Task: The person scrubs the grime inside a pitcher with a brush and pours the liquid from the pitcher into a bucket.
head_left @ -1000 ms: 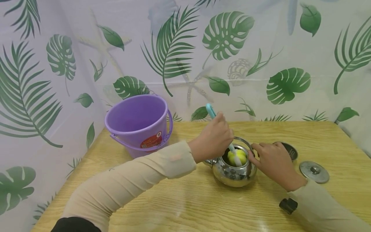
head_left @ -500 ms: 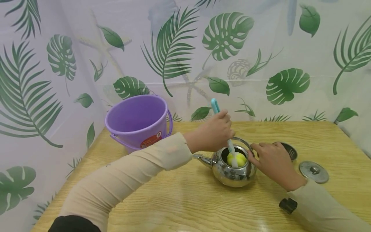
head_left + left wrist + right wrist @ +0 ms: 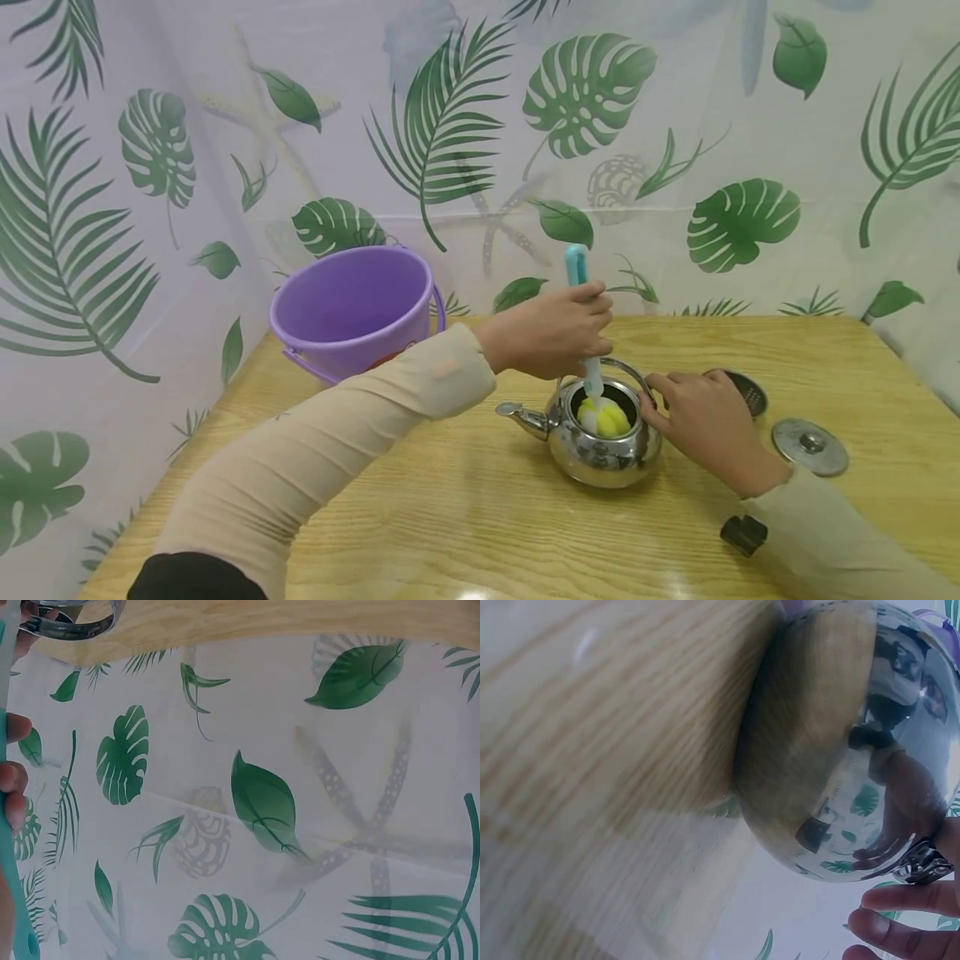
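Note:
My left hand grips the turquoise handle of a sponge brush, which stands nearly upright. Its yellow and white sponge head sits inside the open mouth of a shiny steel kettle. With thumb at the rim and fingers by the raised loop handle, my right hand holds the kettle's right side. The left wrist view catches curled fingers round the brush handle at its left edge. Filling the right part of the right wrist view is the kettle's rounded body, with fingers near the handle joint.
A purple bucket stands at the back left, partly behind the left forearm. Right of the kettle, the round metal lid and a dark perforated strainer lie on the wooden table. A leaf-patterned sheet hangs behind.
The brush handle has swung from leaning left to nearly upright, and its sponge head has turned within the kettle. My left hand shifted slightly up and right, uncovering the spout; my right hand stayed put.

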The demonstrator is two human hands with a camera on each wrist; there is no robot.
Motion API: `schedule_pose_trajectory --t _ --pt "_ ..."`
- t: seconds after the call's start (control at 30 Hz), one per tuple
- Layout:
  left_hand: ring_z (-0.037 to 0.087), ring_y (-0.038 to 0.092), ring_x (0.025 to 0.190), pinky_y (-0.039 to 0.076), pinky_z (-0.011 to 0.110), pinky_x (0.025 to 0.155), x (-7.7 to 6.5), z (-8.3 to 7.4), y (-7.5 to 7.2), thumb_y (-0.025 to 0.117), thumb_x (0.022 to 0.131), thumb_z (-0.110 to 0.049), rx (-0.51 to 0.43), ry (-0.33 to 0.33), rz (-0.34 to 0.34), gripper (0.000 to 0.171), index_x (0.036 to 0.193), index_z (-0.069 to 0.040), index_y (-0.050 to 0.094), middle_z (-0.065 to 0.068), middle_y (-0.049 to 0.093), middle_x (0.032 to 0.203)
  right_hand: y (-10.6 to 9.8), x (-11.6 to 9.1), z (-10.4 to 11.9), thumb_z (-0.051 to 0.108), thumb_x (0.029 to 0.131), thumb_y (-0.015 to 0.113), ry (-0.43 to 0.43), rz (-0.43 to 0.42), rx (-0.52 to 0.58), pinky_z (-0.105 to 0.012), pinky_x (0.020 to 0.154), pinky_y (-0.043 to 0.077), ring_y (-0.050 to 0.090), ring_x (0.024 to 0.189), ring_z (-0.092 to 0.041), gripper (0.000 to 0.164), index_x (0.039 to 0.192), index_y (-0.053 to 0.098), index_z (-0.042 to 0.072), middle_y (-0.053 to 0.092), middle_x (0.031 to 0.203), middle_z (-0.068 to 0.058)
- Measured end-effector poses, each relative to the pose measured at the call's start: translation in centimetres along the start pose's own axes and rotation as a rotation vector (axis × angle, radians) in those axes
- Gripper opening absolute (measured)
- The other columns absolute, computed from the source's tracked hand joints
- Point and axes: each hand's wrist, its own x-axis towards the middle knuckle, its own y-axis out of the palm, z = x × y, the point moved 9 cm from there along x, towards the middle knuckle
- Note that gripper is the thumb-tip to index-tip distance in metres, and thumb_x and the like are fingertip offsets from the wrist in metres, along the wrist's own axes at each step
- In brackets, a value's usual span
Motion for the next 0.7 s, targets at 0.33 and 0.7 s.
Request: schedule_pose_trajectory --t 0.33,0.7 --pt "0.019 0.046 0.123 0.022 0.036 0.113 0.0 0.2 0.1 0.046 0.092 -0.053 0.054 0.02 0.023 0.039 0.118 -0.026 0.059 -0.001 0.06 0.122 -0.1 -0.1 0.1 0.033 0.091 0.037 -0.013 -0.038 -0.002 -0.04 0.052 0.043 0.036 0.038 -0.009 0.042 0.079 0.066 0.005 0.047 0.048 0.002" --pt "0.019 0.049 0.119 0.025 0.034 0.109 -0.3 1.0 0.5 0.046 0.092 -0.052 0.074 -0.047 0.006 0.037 0.113 -0.026 0.061 0.001 0.063 0.117 -0.3 0.0 0.1 0.029 0.086 0.046 -0.013 -0.04 -0.003 -0.039 0.05 0.041 0.037 0.038 -0.009 0.032 0.078 0.066 0.005 0.047 0.047 0.001"
